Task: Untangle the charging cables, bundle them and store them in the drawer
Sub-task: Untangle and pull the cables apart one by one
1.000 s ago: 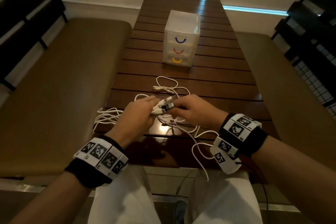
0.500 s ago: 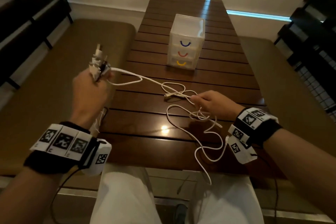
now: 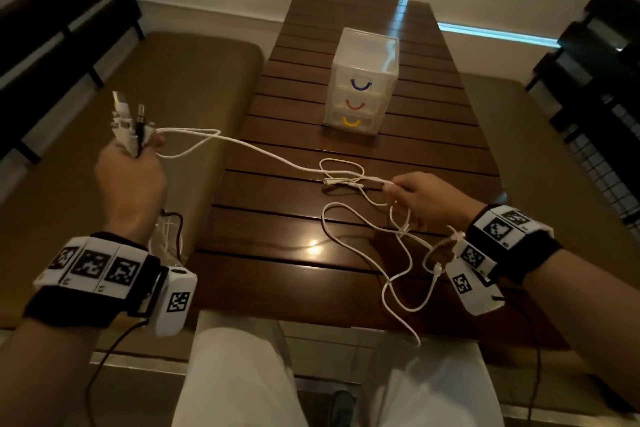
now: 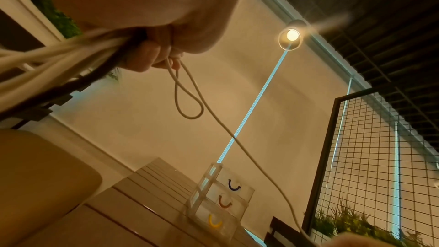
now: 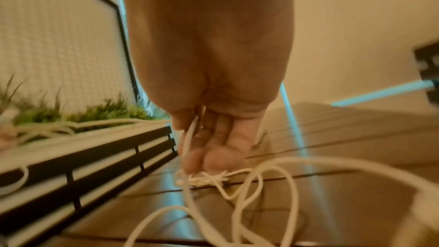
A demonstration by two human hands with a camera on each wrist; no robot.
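My left hand [image 3: 130, 172] is raised off the table's left side and grips a bunch of cable plug ends [image 3: 129, 121], white ones and a black one, that stick up from the fist. A white cable [image 3: 263, 152] runs from that fist across to my right hand [image 3: 420, 199], which pinches it low over the table. Loose white loops [image 3: 391, 274] trail below the right hand and over the near edge. In the left wrist view the fist [image 4: 152, 52] clamps several cables [image 4: 47, 70]. In the right wrist view the fingers [image 5: 213, 149] pinch a strand above a tangle [image 5: 209, 178].
A small clear drawer unit [image 3: 363, 83] with blue, red and yellow handles stands shut mid-table on the dark slatted wooden table [image 3: 277, 253]. Padded benches [image 3: 138, 87] flank the table on both sides. Black slatted racks stand at far left and far right.
My left hand has lifted the plug ends up and out to the left, away from the right hand. The cable between them has drawn out longer, and the right hand has slid rightward along it.
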